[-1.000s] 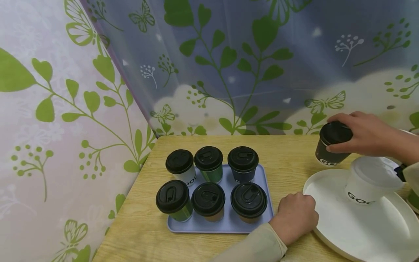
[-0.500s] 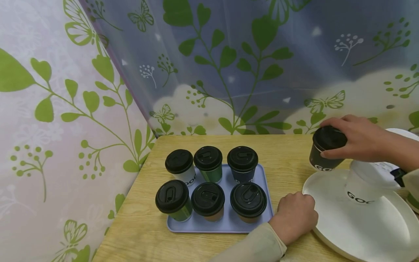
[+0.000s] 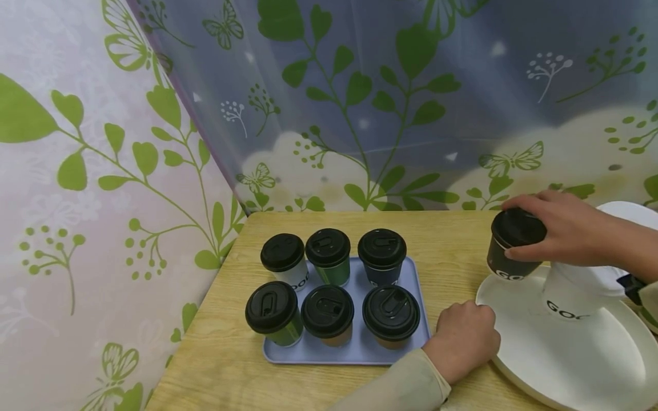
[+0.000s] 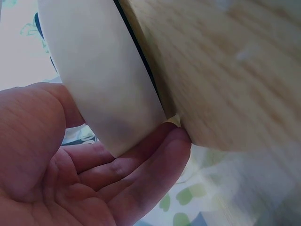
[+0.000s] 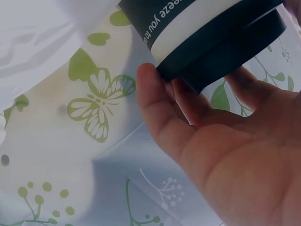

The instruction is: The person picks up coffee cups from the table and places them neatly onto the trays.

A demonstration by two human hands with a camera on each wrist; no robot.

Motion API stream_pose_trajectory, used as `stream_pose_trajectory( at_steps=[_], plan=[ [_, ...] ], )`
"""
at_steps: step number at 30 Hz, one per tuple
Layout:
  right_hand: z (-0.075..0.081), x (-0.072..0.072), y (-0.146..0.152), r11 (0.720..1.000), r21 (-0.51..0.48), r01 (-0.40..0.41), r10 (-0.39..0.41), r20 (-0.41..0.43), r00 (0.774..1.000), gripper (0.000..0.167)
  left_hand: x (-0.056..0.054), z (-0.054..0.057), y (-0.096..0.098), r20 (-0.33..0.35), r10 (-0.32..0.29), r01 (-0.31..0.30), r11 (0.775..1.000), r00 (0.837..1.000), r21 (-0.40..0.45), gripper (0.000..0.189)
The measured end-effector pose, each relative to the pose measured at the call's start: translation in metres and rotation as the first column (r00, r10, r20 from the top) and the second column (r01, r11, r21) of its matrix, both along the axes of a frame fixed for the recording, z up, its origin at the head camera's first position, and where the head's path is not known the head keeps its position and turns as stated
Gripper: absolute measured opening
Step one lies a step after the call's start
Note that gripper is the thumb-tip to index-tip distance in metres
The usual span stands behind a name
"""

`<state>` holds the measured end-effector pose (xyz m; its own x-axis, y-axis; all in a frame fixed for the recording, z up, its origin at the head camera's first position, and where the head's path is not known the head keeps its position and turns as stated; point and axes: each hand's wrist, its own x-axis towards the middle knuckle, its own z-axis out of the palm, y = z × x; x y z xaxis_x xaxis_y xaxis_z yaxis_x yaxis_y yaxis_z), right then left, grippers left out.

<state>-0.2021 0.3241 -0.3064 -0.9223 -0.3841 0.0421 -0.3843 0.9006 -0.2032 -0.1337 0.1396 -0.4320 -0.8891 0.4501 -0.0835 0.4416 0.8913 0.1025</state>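
My right hand (image 3: 570,228) grips a black paper coffee cup (image 3: 506,261) by its black lid from above. The cup is above the far left rim of a round white tray (image 3: 570,365); whether it touches anything is hard to tell. In the right wrist view, fingers curl round the lid edge of the cup (image 5: 202,33). My left hand (image 3: 466,341) holds the tray's left rim, with thumb and fingers around the tray's edge (image 4: 103,80) in the left wrist view. On the tray stands a white cup (image 3: 560,299) with a whitish lid, partly covered by my right arm.
Left of the round tray lies a lilac rectangular tray (image 3: 357,357) bearing several lidded cups in two rows, among them a dark blue cup (image 3: 382,277) and a green cup (image 3: 334,274). A white round shape (image 3: 629,214) sits behind my right arm. Patterned cloth (image 3: 319,114) borders the wooden table (image 3: 205,354).
My right hand has carried the black cup left and then nearer to me, toward the round tray. The left hand stays at the tray's rim.
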Motion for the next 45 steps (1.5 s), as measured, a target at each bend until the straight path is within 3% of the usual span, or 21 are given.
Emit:
stream_pose_trajectory(
  at_steps=[10, 36, 45],
  plan=[
    [-0.003, 0.009, 0.002, 1.000, 0.021, 0.004, -0.004, 0.000, 1.000, 0.086, 0.000, -0.001, 0.000, -0.037, -0.006, 0.007, 1.000, 0.999, 0.010, 0.026],
    [-0.008, 0.034, -0.001, 1.000, 0.011, -0.025, 0.025, -0.005, 1.000, 0.087, 0.000, 0.000, -0.001, 0.013, -0.009, 0.009, 1.000, 1.000, 0.003, 0.026],
    [-0.015, 0.042, -0.006, 0.999, -0.002, -0.036, 0.036, -0.001, 0.999, 0.086, 0.000, 0.001, 0.000, -0.007, -0.012, 0.012, 1.000, 1.000, 0.000, 0.023]
  ],
)
